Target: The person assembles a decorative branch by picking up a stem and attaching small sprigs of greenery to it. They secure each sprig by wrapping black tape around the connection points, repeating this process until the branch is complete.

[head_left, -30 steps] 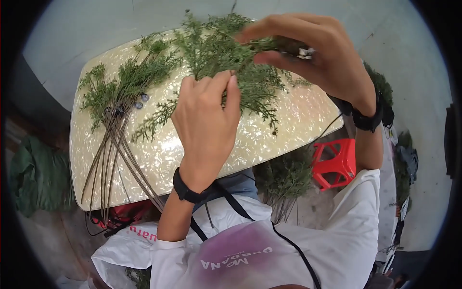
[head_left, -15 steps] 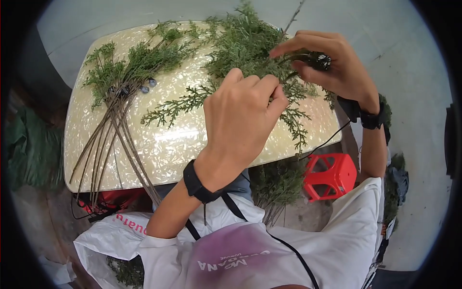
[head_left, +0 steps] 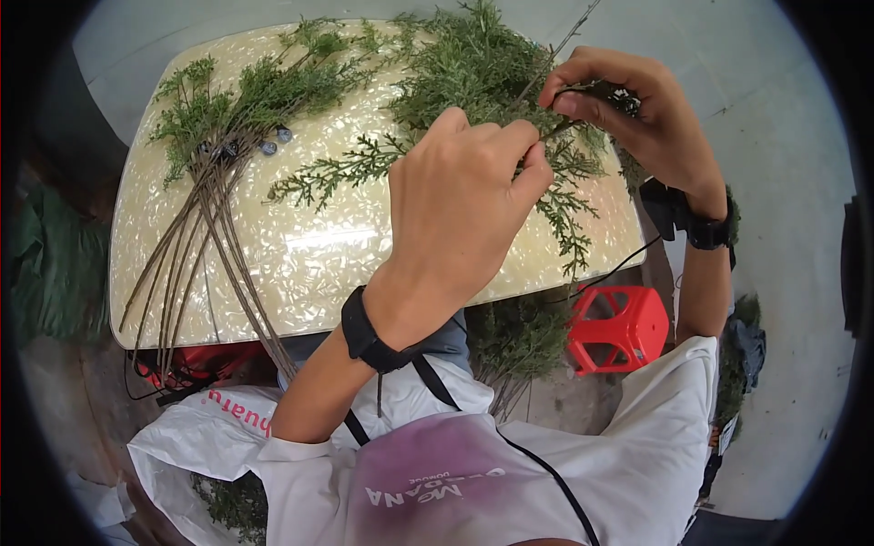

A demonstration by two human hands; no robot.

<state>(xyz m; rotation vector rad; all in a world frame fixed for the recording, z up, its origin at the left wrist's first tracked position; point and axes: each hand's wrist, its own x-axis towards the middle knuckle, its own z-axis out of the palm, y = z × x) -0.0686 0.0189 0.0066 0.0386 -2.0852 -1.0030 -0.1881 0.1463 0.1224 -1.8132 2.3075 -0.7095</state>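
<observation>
My left hand (head_left: 469,196) is closed over an evergreen sprig (head_left: 339,177), whose flat green fronds stick out to the left over the table and below the fingers on the right. My right hand (head_left: 628,109) is up and to the right, its thumb and forefinger pinching a thin dark stem that runs toward my left fist. The fist hides where the stems meet. Behind both hands lies a thick heap of evergreen branches (head_left: 469,68). A bare twig (head_left: 569,36) slants up past my right fingertips.
A pale, glossy table (head_left: 264,273) holds a second bunch of long-stemmed evergreen (head_left: 223,182) at left, with small dark round objects (head_left: 276,141) beside it. A red plastic stool (head_left: 628,323), more greenery (head_left: 519,337) and a white bag (head_left: 196,437) lie below the table's near edge.
My right thumb and forefinger have closed from a wider gap into a pinch on the dark stem. My left fist stays nearly in place.
</observation>
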